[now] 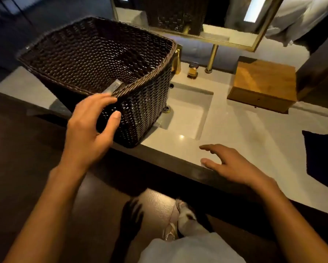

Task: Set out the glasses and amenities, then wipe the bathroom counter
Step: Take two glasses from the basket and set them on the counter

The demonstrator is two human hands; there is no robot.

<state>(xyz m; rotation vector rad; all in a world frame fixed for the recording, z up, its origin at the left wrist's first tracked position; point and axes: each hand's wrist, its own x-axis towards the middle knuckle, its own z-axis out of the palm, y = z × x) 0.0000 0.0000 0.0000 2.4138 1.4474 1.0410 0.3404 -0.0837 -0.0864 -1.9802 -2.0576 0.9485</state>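
Note:
A large dark woven basket (140,111) stands tilted on the pale bathroom counter (244,130), its near corner overhanging the sink (189,109). My left hand (91,128) grips the basket's near rim, fingers over the edge and thumb on the outer wall. A small grey object (112,87) shows just inside the rim. The rest of the basket's inside looks dark and bare. Over the counter's front edge hovers my right hand (233,164), fingers spread and holding nothing. A dark cloth (322,158) lies at the counter's right edge.
A wooden box (263,82) sits on the counter right of the sink. Gold taps (193,70) and a gold-framed mirror (216,19) stand behind the sink. The counter's dark front edge (178,164) runs diagonally. Below are a dark floor and a shoe (184,215).

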